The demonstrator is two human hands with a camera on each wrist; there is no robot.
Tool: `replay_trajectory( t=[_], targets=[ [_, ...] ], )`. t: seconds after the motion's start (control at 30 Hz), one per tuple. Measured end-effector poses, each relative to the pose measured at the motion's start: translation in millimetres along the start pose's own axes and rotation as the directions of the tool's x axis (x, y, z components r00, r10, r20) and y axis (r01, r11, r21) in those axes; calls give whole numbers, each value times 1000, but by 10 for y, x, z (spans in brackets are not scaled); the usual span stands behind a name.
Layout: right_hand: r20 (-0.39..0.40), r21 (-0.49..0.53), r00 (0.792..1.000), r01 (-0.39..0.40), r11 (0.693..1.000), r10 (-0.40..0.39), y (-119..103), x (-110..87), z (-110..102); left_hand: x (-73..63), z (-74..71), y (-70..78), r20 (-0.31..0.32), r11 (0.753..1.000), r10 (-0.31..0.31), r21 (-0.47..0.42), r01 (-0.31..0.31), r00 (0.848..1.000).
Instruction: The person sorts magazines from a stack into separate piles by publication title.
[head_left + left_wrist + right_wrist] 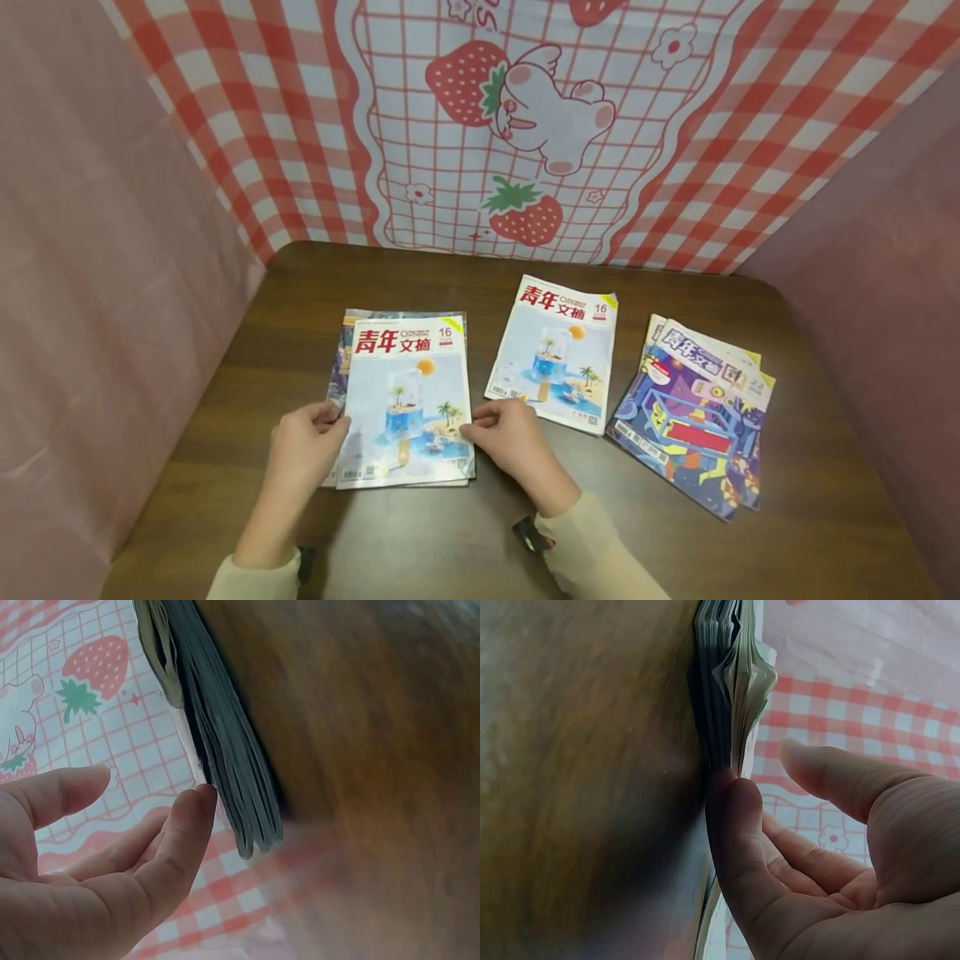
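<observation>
A white-and-blue magazine point(427, 392) numbered 16 lies on top of other magazines at the left middle of the table. Beneath it, a darker cover point(339, 367) sticks out along the left and top. My left hand point(303, 442) touches the pile's left edge; in the left wrist view a fingertip meets the page edges point(232, 765), thumb held apart. On the opposite side my right hand point(517, 442) touches the right edge. The right wrist view has its fingertips against the stacked pages point(724, 690), the thumb clear of them.
Another number 16 magazine point(555, 358) lies right of the pile, just beyond my right hand. Farther right, purple-covered magazines point(678, 425) overlap unevenly. A checked strawberry cloth point(480, 200) hangs behind the brown table point(225, 400); pink curtain point(112, 292) stands at left.
</observation>
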State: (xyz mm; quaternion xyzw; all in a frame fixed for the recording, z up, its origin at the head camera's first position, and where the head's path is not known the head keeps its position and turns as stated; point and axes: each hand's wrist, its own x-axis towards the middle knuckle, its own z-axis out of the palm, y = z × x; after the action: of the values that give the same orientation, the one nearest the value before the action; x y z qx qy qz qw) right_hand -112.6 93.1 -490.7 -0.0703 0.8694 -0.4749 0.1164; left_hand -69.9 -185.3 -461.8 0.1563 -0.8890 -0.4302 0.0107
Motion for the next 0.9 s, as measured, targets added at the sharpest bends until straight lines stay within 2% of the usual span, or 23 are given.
replay_trajectory(
  t=[0.2,0.4,0.7,0.9],
  targets=[
    [8,8,1000,-10,1000,10,6,24,9,23,-3,5,40,1000,-14,18,13,999],
    [6,1,1000,-17,1000,17,23,51,23,69,12,-12,73,998,-62,-3,62,995],
    [2,-11,1000,-20,1000,20,38,49,33,81,26,-34,107,981,-110,-148,125,988],
    [-8,4,1000,-24,1000,24,32,66,27,93,57,-34,133,981,-97,-153,118,986]
  ],
)
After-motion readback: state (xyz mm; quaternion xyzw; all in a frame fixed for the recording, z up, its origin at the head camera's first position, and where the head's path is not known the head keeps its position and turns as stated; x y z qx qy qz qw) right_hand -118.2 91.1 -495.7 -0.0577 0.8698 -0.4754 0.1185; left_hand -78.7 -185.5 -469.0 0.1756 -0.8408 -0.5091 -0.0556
